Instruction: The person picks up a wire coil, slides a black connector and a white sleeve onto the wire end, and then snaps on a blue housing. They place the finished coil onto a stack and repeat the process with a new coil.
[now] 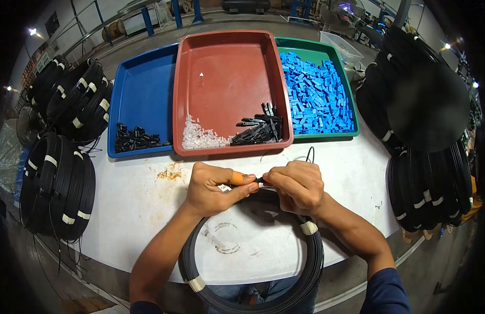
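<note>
Both hands meet above a large coil of black cable (pixel 314 251) that lies over the table's front edge. My left hand (pixel 219 188), with orange tape round a finger, pinches one end of a small black connector (pixel 259 180). From the other side my right hand (pixel 297 186) closes its fingers on the same piece. A thin black loop of cable (pixel 312 153) sticks up behind my right hand. Pale bands wrap the coil. Something small and white shows just under my left fingers, too hidden to name.
Behind the hands stand a blue tray (pixel 143 104) with black parts, a red tray (pixel 227 73) with white and black pieces, and a green tray (pixel 352 112) of blue pieces. Stacked black coils flank the white table (pixel 357 172) at left (pixel 56 183) and right (pixel 428 188).
</note>
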`<state>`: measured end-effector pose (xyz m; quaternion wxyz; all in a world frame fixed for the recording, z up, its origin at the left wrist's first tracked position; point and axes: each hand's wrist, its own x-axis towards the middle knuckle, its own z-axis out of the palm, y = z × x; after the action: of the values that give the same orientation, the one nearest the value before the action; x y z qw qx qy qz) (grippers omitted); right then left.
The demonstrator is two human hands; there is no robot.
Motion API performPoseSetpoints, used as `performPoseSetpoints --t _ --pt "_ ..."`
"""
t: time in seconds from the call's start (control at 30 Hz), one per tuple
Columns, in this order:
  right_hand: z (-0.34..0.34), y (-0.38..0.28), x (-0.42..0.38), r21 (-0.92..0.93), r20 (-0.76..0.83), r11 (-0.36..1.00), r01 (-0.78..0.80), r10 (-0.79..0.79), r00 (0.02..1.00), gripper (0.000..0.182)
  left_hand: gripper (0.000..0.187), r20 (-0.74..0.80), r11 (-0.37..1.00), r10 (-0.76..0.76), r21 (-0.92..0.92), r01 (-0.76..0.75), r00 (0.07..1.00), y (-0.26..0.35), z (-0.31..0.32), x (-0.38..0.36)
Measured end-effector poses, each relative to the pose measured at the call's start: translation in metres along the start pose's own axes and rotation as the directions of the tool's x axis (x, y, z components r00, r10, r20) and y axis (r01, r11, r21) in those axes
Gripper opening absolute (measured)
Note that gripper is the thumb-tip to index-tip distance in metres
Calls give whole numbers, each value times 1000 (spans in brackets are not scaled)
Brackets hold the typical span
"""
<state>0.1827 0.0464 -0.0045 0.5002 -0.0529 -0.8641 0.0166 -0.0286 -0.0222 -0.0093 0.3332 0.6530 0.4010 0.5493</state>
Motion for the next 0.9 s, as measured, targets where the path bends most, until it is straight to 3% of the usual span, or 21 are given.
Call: performPoseSetpoints --t 0.07,0.1,0.17,0.27,0.4,0.47,0.5,0.57,0.6,0.67,0.8,0.9 --pt "-1 -1 1 76 48 993 -96 92 995 27 11 15 961 206 187 -206 978 2 0 1" --pt "-1 -2 1 75 48 993 -96 93 995 27 11 16 961 207 186 -206 978 2 0 2" --pt "-1 -4 0 127 145 952 -279 261 954 22 11 63 920 303 242 -309 951 0 0 3" --pt "-4 -7 4 157 229 901 -405 366 902 20 11 66 922 285 253 -293 956 -1 -1 2" --pt "0 -7 4 188 120 925 -332 314 942 23 11 -1 980 141 141 -139 990 -3 1 0" --pt "5 -4 1 117 12 979 -164 164 986 25 11 -26 996 -55 -71 53 998 -2 2 -1" --pt "5 -3 0 118 13 980 -163 163 987 25 11 -28 996 -55 -71 53 998 -2 1 -1" --pt "3 -2 -3 88 67 983 -161 156 986 25 12 52 970 174 162 -180 983 -2 -2 1" --pt "1 -3 -3 87 67 983 -161 155 986 25 12 52 970 175 161 -181 983 -3 -2 2" --pt "-3 -5 -2 82 215 948 -308 285 934 25 14 78 929 278 233 -289 957 -6 -1 2" --pt "-3 -4 0 153 230 923 -353 314 921 25 14 58 932 289 210 -295 956 -6 -1 1" --pt "-1 -7 5 154 141 938 -312 292 946 23 13 35 969 170 177 -173 985 -4 -1 0"
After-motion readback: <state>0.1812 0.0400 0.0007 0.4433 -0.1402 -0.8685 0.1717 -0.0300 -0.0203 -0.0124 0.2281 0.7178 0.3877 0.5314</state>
